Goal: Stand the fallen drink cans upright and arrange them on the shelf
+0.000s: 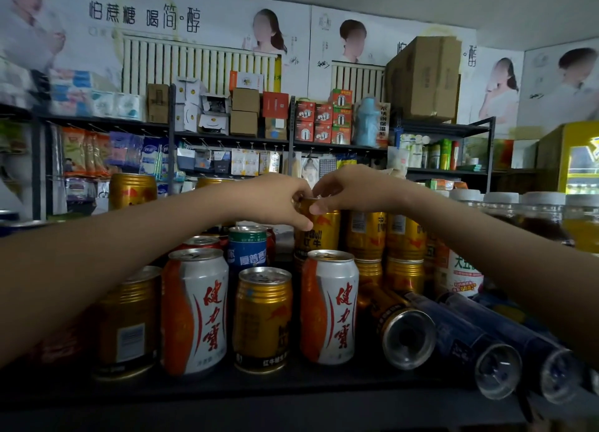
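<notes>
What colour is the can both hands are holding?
Gold with a red emblem; the head view shows the can best.

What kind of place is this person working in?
Most likely a small grocery or convenience shop: drink cans crowd the front shelf, packets hang on pegs behind, and boxed goods fill the rack above.

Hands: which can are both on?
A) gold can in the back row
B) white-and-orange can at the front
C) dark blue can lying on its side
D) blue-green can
A: the left hand and the right hand both pinch the top of the upright gold can in the back row.
</notes>
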### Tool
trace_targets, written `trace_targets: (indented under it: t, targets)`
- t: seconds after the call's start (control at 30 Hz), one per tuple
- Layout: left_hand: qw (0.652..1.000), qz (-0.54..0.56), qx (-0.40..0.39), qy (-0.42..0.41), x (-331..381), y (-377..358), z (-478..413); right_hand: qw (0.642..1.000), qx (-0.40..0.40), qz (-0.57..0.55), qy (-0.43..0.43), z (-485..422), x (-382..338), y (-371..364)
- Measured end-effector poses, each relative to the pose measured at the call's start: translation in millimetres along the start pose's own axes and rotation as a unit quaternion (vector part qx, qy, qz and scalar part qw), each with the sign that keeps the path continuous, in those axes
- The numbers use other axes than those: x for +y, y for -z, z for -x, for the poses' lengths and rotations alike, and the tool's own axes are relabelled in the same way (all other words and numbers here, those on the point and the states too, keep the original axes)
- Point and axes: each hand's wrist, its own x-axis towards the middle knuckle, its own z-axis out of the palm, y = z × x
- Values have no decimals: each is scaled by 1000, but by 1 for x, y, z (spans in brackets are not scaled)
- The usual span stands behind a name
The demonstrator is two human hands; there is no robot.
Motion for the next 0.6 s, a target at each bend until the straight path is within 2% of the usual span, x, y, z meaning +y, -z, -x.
trace_targets:
  t: [0.27, 0.43, 0.6]
  targets:
    - [998, 57, 28, 20, -6, -7, -2, 999, 36, 13, -3, 3, 7, -6]
    - [997, 54, 54, 18, 1, -8, 1, 986, 111, 87, -94, 13, 24, -4]
    - [998, 15, 60, -1, 8, -12, 6, 969, 73, 179, -154, 25, 30, -7]
